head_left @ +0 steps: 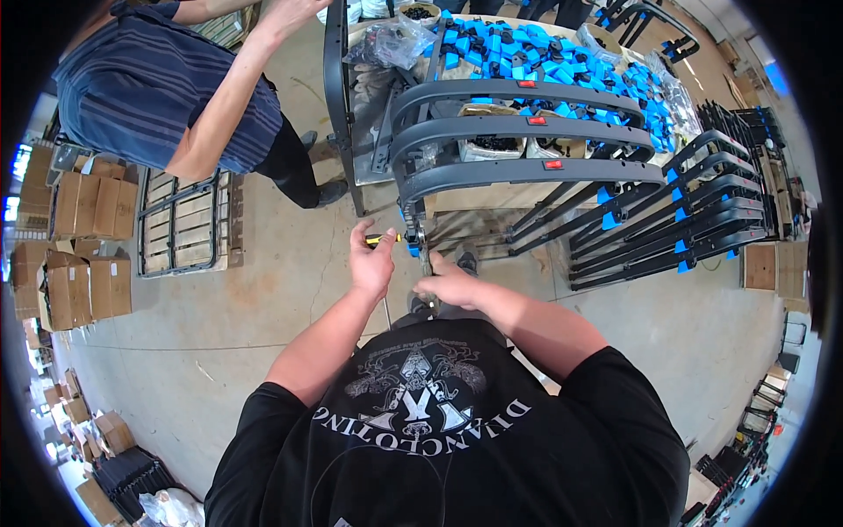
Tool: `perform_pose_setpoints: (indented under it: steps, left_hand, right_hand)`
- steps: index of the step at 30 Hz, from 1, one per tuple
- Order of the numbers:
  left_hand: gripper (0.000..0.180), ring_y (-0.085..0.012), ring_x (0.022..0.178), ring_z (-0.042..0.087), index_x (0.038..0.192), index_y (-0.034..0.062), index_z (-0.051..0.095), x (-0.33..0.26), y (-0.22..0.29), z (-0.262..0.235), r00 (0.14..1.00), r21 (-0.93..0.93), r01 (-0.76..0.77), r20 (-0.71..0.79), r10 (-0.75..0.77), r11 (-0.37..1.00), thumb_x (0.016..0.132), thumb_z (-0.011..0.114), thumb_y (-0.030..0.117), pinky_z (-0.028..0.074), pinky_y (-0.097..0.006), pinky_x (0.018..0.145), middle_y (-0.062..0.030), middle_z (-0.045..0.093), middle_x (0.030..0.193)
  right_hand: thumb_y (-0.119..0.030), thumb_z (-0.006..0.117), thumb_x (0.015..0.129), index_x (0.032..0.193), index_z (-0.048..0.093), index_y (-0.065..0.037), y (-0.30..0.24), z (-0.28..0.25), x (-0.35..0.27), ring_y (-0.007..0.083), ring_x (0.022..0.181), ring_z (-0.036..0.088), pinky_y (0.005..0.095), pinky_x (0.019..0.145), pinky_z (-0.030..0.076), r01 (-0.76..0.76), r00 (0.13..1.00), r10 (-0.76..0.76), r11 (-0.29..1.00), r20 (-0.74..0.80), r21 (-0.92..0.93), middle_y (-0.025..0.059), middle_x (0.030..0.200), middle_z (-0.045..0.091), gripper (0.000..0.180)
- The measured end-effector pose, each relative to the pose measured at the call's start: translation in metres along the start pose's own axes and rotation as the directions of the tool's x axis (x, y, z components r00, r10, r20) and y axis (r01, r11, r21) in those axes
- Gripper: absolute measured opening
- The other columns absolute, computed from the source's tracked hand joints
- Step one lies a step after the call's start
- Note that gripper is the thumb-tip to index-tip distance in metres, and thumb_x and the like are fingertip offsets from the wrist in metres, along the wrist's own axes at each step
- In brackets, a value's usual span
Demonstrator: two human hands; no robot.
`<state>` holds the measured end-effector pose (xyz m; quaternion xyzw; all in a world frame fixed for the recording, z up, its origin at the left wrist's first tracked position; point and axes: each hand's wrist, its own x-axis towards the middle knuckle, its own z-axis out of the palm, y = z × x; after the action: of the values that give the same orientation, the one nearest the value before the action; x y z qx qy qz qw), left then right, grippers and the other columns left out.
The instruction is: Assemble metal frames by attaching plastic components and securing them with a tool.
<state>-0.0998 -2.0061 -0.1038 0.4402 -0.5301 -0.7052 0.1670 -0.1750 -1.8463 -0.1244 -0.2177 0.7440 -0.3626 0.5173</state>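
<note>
Your left hand (371,263) is closed around a small screwdriver with a yellow-and-black handle (383,238), its tip pointing right toward the near end of the lowest of three dark grey curved metal frames (527,171) that lie stacked across the wooden workbench (492,195). Your right hand (450,283) sits just beside the left, below that same frame end, with its fingers curled around a slim metal tool or part (426,263) that stands roughly upright under the joint; whether it grips it tightly or only steadies it cannot be told. The blue plastic clip (410,249) at the frame end lies between your two hands, touching the screwdriver's tip area. Each curved frame carries a small red label (552,164) on its top face. Behind them on the bench is a heap of blue and black plastic fittings (544,57) and a clear plastic bag of dark parts (391,42). To your right, a row of finished dark frames with blue end caps (685,224) leans together on the concrete floor (263,290). To your left, another person in a striped blue shirt (167,88) stands by a metal grid rack (180,224), with brown cardboard boxes (83,255) stacked beyond.
</note>
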Motion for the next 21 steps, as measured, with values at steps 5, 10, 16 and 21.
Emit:
perform_pose_setpoints:
  steps: [5, 10, 16, 21]
  left_hand:
    - [0.057, -0.0113, 0.063, 0.053, 0.138, 0.0038, 0.042, -0.011, -0.005, 0.006, 0.999, -0.119, -0.032, -0.043, 0.027, 0.992, 0.09, 0.073, 0.01, 0.046, -0.027, 0.055, -0.0013, 0.059, 0.078]
    - [0.043, -0.0233, 0.074, 0.068, 0.112, -0.0007, 0.061, -0.017, -0.059, -0.02, 0.999, 0.559, 0.045, -0.001, -0.053, 0.828, 0.081, 0.078, 0.025, 0.054, -0.038, 0.069, -0.0116, 0.07, 0.081]
    - [0.019, -0.015, 0.064, 0.062, 0.085, 0.0013, 0.065, 0.016, -0.087, -0.011, 0.987, 0.613, -0.147, 0.036, 0.158, 0.776, 0.088, 0.071, 0.019, 0.05, -0.034, 0.062, -0.007, 0.068, 0.072]
    - [0.014, -0.011, 0.064, 0.058, 0.087, 0.0031, 0.061, 0.024, -0.098, -0.012, 0.957, 0.471, -0.29, 0.127, 0.261, 0.833, 0.088, 0.07, 0.013, 0.048, -0.029, 0.062, -0.0028, 0.063, 0.07]
  right_hand:
    - [-0.016, 0.066, 0.086, 0.135, 0.043, 0.007, 0.093, 0.038, 0.041, 0.0345, 0.11, 0.064, 0.0409, 0.098, 0.048, 0.324, 0.922, -0.341, 0.938, -0.182, -0.121, 0.0256, 0.112, 0.066, 0.06]
    - [-0.026, 0.067, 0.084, 0.131, 0.04, 0.017, 0.016, 0.019, 0.002, 0.0439, 0.12, 0.059, 0.0439, 0.102, 0.047, 0.062, 0.993, -0.073, 0.99, -0.088, -0.127, 0.0367, 0.12, 0.06, 0.069]
    - [-0.037, 0.068, 0.083, 0.124, 0.039, 0.025, -0.012, 0.011, -0.012, 0.0463, 0.114, 0.062, 0.0453, 0.096, 0.051, -0.015, 0.999, 0.007, 0.985, -0.048, -0.174, 0.0403, 0.117, 0.06, 0.08]
    - [-0.032, 0.068, 0.085, 0.123, 0.045, 0.017, 0.011, 0.014, 0.004, 0.0406, 0.1, 0.069, 0.0449, 0.084, 0.055, 0.023, 1.0, -0.024, 0.99, -0.012, -0.142, 0.0329, 0.104, 0.066, 0.066]
